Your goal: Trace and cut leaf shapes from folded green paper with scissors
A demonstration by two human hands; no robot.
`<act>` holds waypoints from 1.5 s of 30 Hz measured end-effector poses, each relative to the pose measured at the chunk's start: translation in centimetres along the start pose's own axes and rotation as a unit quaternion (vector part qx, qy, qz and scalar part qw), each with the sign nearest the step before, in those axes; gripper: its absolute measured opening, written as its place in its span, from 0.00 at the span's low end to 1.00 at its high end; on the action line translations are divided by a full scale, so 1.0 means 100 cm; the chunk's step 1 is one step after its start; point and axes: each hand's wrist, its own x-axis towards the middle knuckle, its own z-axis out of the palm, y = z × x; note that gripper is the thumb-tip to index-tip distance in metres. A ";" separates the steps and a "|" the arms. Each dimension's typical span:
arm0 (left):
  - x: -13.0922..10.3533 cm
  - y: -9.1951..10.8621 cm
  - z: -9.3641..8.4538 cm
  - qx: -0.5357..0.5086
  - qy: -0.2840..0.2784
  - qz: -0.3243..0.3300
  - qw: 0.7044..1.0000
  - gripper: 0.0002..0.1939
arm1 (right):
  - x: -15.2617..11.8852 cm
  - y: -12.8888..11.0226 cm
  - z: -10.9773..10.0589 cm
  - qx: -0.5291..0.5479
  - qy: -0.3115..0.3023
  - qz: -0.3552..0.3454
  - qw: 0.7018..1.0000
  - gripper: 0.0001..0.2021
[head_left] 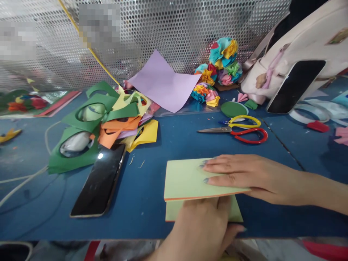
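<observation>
A folded stack of pale green paper (185, 177) with an orange edge lies near the table's front. My right hand (244, 174) rests flat on its upper flap, fingers stretched out. From the front edge my left hand (203, 224) reaches in between the upper flap and the lower layer (174, 210). The flap hides its fingertips; its thumb sticks out to the right, apart from the fingers. Beyond the paper lie scissors (231, 129) with one yellow and one red handle, blades pointing left.
On the left are a black phone (99, 181) and a pile of cut paper scraps (119, 125). A purple sheet (165, 81) leans at the perforated metal screen (163, 21), beside colourful paper pompoms (224, 54). Another phone (296, 87) props against a white bag (304, 40).
</observation>
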 end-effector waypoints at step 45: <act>-0.056 -0.011 -0.020 -0.144 0.065 0.147 0.976 0.14 | -0.012 -0.023 0.048 -0.043 -0.016 -0.015 0.999 0.24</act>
